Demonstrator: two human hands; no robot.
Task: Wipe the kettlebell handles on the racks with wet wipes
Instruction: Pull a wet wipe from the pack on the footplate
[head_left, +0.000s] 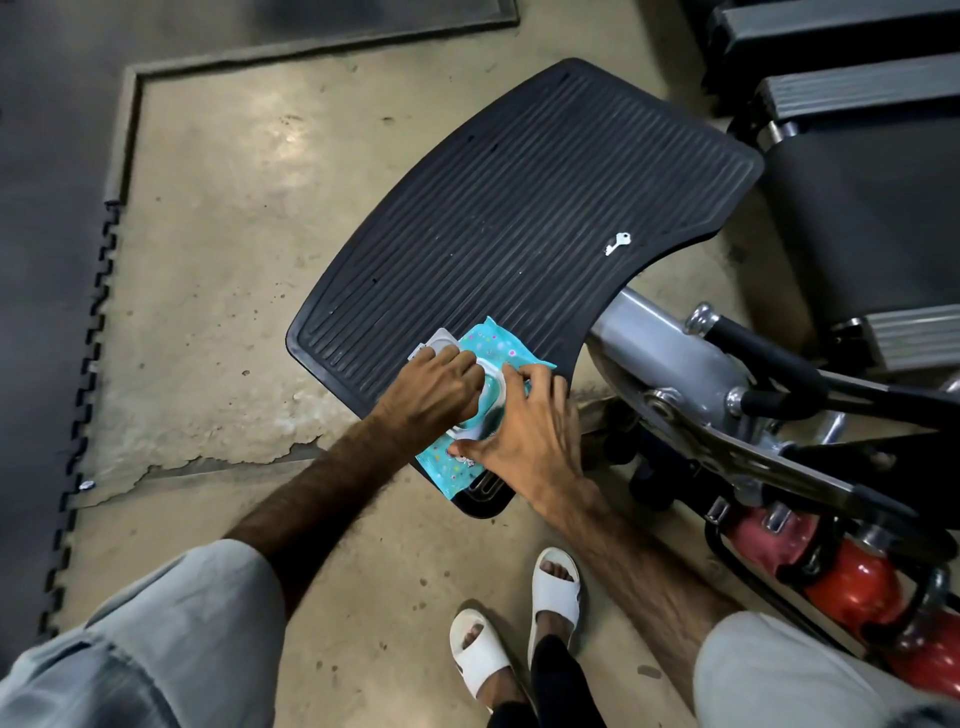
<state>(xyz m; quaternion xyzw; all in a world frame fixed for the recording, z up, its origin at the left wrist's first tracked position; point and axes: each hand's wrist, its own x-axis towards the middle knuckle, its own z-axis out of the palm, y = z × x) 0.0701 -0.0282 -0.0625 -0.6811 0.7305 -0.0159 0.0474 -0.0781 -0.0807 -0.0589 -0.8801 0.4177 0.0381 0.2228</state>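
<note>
A turquoise pack of wet wipes lies on the near corner of a black ribbed footplate. Its white flip lid stands open to the left. My left hand reaches into the pack's round opening, fingertips curled at the dispenser; whether they pinch a wipe is hidden. My right hand presses on the pack, its fingers spread and its thumb on the near end. No kettlebell or rack is in view.
A small silver key lies on the footplate. A gym machine's metal arm and red parts crowd the right side. Black rubber mats border the concrete floor at left. My feet in white sandals stand below.
</note>
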